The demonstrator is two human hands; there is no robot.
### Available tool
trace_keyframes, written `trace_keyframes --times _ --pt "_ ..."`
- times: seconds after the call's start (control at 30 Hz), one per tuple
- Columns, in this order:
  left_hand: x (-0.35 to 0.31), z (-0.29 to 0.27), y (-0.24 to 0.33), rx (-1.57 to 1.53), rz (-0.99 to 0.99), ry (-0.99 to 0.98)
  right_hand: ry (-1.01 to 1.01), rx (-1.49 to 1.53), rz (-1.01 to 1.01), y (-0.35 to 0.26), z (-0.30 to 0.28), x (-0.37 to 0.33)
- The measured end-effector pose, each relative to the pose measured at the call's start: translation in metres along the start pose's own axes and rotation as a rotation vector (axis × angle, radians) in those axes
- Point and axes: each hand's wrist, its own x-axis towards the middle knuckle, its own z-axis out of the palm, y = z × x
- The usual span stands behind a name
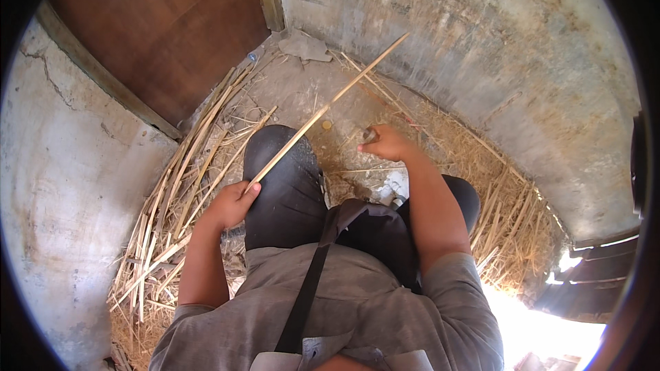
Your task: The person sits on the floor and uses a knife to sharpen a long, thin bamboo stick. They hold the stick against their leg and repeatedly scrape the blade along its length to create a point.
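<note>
My left hand (234,205) is closed round the lower end of a long pale bamboo strip (302,132), beside my left knee. The strip slants up and away to the right, over the knee, and its far tip points at the back wall. A joint shows about halfway along it. My right hand (388,143) is raised past my right thigh, apart from the strip. Its fingers are closed on a small dark object (370,136), mostly hidden in the grip, whose kind I cannot make out.
Long split strips (172,185) lie piled on my left along the wall. Shavings and shorter strips (512,213) cover the floor on my right. A brown door panel (165,27) stands far left, a stained wall (481,41) far right. A flat stone (304,47) lies near the corner.
</note>
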Motion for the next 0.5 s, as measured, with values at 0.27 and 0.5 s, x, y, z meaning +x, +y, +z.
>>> trace_keyframes --times 0.27,0.5 --pt "-0.002 -0.001 0.007 0.096 0.018 0.025 0.039 -0.190 -0.105 0.001 0.004 0.001" --pt "0.000 -0.002 0.002 0.138 0.045 -0.007 -0.025 -0.390 -0.373 -0.028 0.021 -0.011"
